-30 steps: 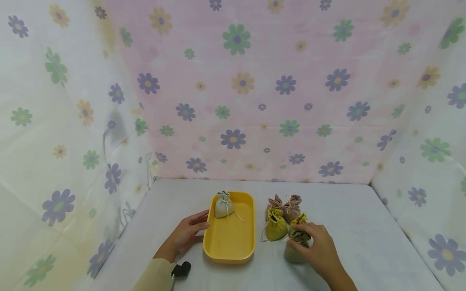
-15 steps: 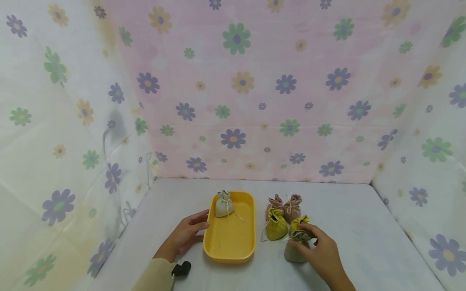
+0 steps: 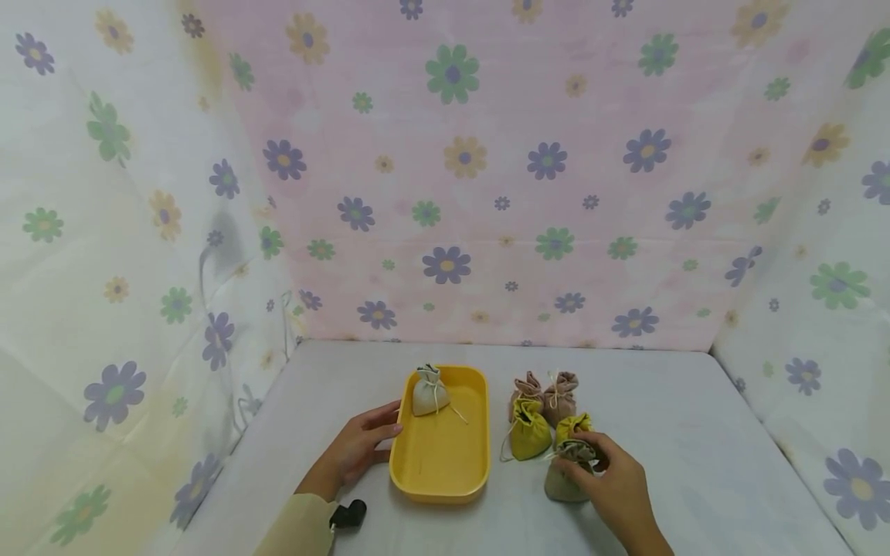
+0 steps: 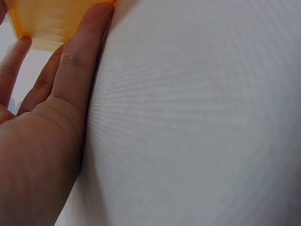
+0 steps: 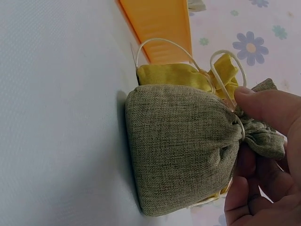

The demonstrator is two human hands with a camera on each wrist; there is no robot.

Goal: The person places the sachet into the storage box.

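My right hand [image 3: 615, 479] pinches the gathered neck of a grey-green drawstring pouch [image 5: 181, 146] between thumb and fingers; its base sits on the table. Right behind it are two mustard-yellow pouches [image 3: 530, 434], one partly hidden by the hand and the green pouch. Two brownish-pink pouches [image 3: 560, 400] stand farther back. To the left lies a yellow tray [image 3: 445, 455], with a pale grey-white pouch [image 3: 429, 392] in its far left corner. My left hand [image 3: 360, 448] rests against the tray's left side, fingers extended; in the left wrist view fingertips touch its outer wall.
A white cloth covers the table [image 3: 667, 432]. Flower-patterned fabric [image 3: 445, 193] hangs at the back and both sides. A small black object [image 3: 349, 513] is at the left sleeve [image 3: 299, 525], close to the tray's near left corner.
My right hand has closed in slightly around the green pouch's neck, its fingers a little lower. The left hand, tray and other pouches stay in place.
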